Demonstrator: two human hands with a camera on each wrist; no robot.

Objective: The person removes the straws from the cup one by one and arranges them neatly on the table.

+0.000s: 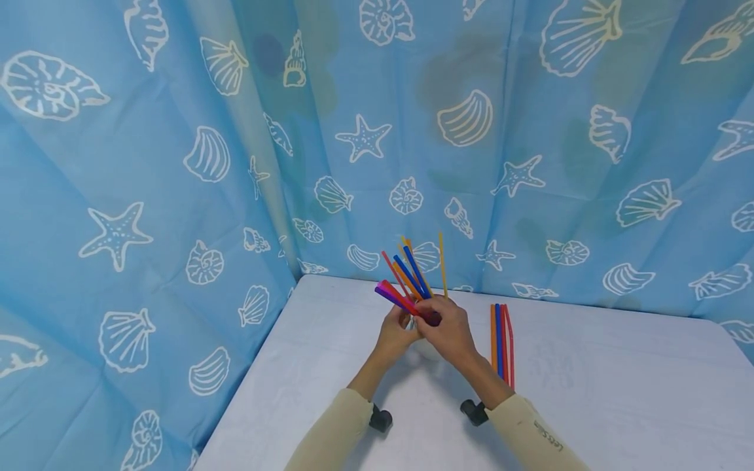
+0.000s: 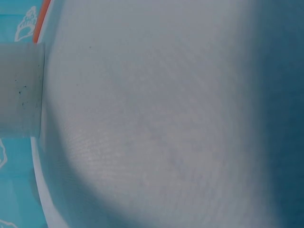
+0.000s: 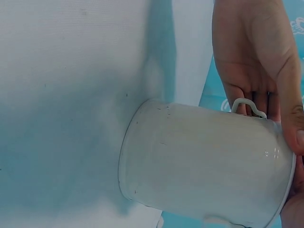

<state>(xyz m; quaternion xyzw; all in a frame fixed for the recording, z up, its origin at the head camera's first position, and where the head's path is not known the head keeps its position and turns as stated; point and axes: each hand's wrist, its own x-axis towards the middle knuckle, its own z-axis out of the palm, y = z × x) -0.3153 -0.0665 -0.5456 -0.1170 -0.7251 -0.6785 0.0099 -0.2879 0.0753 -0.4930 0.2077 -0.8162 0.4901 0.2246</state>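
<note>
A pale cup stands under both hands, holding blue, orange and yellow straws. My left hand has its fingers and thumb round the cup's upper left side; the right wrist view shows this hand by a small handle on the cup. My right hand curls its fingers over the lower ends of a red and purple straw bundle that leans left above the rim. The cup's side shows in the left wrist view, without the hand.
Several orange, blue and red straws lie on the white table, beside the right forearm. A blue curtain with shell and starfish prints hangs behind the table and along its left side. Dark devices are at both wrists.
</note>
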